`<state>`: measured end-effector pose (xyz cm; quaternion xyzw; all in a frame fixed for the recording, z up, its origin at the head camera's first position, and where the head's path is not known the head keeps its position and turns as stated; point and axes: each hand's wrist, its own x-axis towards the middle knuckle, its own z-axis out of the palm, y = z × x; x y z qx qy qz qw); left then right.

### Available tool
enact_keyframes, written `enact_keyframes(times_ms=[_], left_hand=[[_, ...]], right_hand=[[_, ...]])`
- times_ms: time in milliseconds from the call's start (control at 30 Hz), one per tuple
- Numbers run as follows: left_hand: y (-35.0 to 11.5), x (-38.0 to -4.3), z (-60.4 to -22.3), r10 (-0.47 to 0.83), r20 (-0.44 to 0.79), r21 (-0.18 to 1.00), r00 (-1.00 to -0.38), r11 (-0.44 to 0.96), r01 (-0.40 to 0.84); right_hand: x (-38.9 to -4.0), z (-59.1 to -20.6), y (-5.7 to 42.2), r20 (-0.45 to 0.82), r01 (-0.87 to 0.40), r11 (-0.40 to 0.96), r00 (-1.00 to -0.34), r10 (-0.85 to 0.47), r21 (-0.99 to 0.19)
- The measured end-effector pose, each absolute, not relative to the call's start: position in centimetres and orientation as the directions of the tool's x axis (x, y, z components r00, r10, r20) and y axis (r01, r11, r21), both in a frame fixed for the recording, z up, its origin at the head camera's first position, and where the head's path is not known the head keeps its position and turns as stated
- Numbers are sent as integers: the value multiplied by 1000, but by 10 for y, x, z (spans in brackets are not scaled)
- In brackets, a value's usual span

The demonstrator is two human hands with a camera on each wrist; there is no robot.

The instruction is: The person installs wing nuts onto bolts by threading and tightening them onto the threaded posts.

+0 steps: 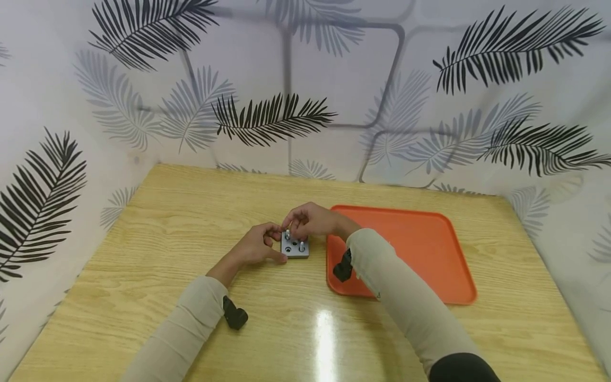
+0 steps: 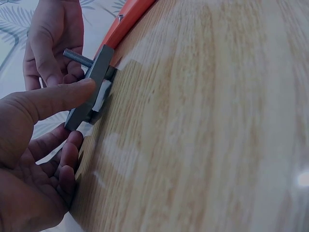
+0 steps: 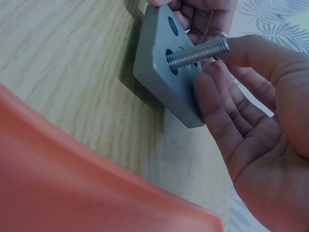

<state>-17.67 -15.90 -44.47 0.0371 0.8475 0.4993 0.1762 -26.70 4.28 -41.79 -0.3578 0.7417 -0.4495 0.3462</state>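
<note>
A square grey metal plate (image 1: 297,253) with round holes lies above the wooden table, its bolt heads (image 2: 91,116) showing underneath. Two threaded bolts stick up through it: a near-right bolt (image 1: 302,246) and a far-left bolt (image 1: 287,235). My left hand (image 1: 255,245) holds the plate's left side, with the thumb (image 2: 79,93) along one edge and the fingers at the far corner. Over the far side, my right hand (image 1: 312,220) has thumb and index finger around the far-left bolt. The near-right bolt (image 3: 198,53) stands free of the fingers. Whether a nut sits between the right fingertips is hidden.
An orange tray (image 1: 425,249) lies on the table (image 1: 167,212) to the right, partly beneath the right forearm. Leaf-patterned cloth (image 1: 334,79) hangs behind the table. Each wrist carries a small black device (image 1: 234,314).
</note>
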Motion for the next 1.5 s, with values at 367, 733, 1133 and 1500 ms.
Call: enact_keyframes(times_ms=[367,733,1133,1500], left_hand=[[-159,-180,-450,219,-279,867,-935,476,-148],[-159,-178,-447,230,-267,867,-936,481,-129],[-159,-179,-448,225,-274,866,-935,481,-138],[-158,-178,-446,225,-269,869,-937,475,-135]], right_hand=[[-267,-413,43,-157,-218,353,-606,-780,-910],[-268,-415,43,-165,-234,350,-566,-808,-907],[-265,-415,41,-180,-233,339,-515,-838,-911],[-266,-415,44,-165,-231,364,-596,-786,-902]])
